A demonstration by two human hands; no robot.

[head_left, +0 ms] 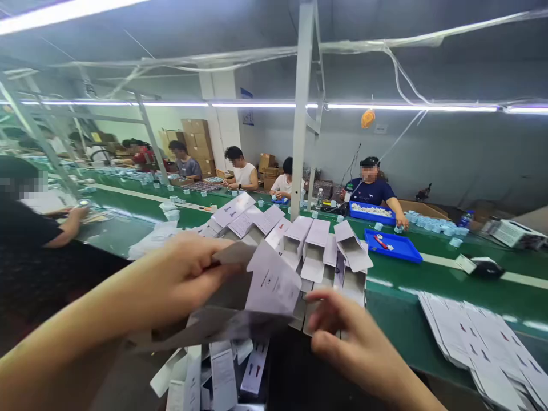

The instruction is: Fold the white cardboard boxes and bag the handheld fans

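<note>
My left hand [184, 274] is closed on a small white printed carton [274, 282], gripping its upper left edge, with a printed flap standing out to the right. The carton's lower part is blurred. Just right of the flap is my right hand [342, 331], its fingers apart and slightly bent, holding nothing. Behind the held carton, several open cartons [314, 234] are stacked on the bench with their open ends toward me. More cartons [223, 374] lie loosely piled below my left hand.
Flat unfolded cartons [483, 337] lie in stacks at the right. A green conveyor [449, 274] runs across, bearing a blue tray [406, 251] and light blue cups [432, 222]. A metal post [303, 114] rises beyond the cartons. Co-workers sit opposite; another person [38, 217] is at my left.
</note>
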